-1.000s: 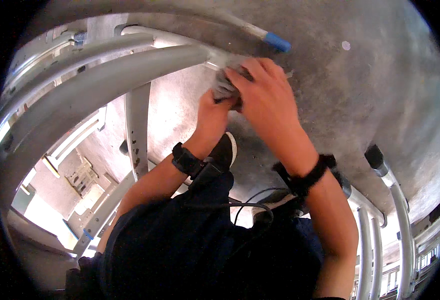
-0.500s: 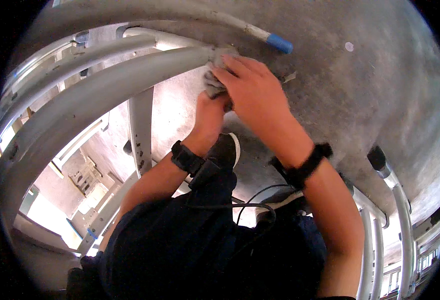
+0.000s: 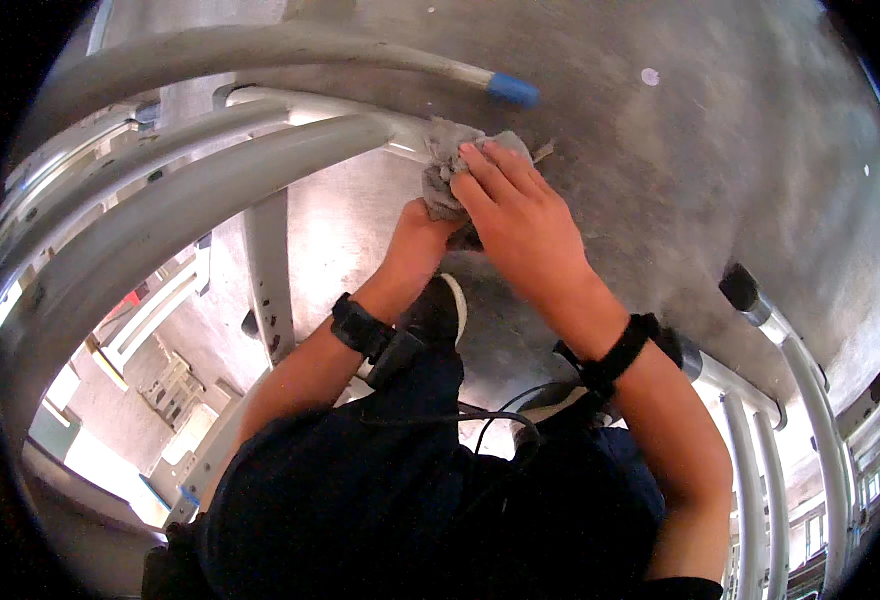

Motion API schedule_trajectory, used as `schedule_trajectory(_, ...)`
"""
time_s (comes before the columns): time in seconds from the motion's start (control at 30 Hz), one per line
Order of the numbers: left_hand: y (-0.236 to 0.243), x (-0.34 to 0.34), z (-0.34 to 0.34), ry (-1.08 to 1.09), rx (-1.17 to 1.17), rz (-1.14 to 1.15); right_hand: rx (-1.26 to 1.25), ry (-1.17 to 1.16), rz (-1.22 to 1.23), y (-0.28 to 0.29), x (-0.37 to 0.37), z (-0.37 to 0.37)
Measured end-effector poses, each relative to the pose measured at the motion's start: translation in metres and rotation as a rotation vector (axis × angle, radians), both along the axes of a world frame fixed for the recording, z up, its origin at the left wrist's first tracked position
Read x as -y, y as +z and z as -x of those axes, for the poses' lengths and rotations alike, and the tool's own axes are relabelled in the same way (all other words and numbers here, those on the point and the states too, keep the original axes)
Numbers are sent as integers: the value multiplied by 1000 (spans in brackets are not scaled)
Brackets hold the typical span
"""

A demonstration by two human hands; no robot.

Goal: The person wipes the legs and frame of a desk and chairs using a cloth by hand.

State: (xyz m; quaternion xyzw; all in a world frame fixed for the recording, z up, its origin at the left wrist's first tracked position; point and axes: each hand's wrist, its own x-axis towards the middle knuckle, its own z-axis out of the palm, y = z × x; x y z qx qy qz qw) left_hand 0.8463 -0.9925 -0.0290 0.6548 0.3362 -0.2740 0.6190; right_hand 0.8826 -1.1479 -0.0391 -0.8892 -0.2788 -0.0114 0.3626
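A crumpled grey cloth (image 3: 448, 155) is bunched against the lower end of a light-grey metal tube frame (image 3: 405, 138). From above, my right hand (image 3: 520, 205) presses its bent fingers onto the cloth. My left hand (image 3: 422, 240) is closed at the cloth's near edge, its fingertips hidden beneath the fabric. The cloth covers the tube's end.
Thick curved tubes (image 3: 190, 180) fill the left side, one bar ending in a blue cap (image 3: 513, 90). On the right stands another tubular frame with a black foot (image 3: 742, 290). My shoe (image 3: 440, 310) is on the grey concrete floor (image 3: 650, 180). A cable (image 3: 490, 416) crosses my lap.
The cloth, mostly covered by my hands before, now shows spread over the tube's end. My right hand has shifted slightly lower. The whole view has moved a little.
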Motion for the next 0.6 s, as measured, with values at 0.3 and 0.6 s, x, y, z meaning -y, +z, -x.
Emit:
schedule_trajectory(0.3, 2, -12, -17, 315, 157, -100, -250, 46, 39, 3, -55, -41)
schedule_trajectory(0.6, -12, 5, 20, 23, 111, -51, -23, -42, -10, 1, -34, -2)
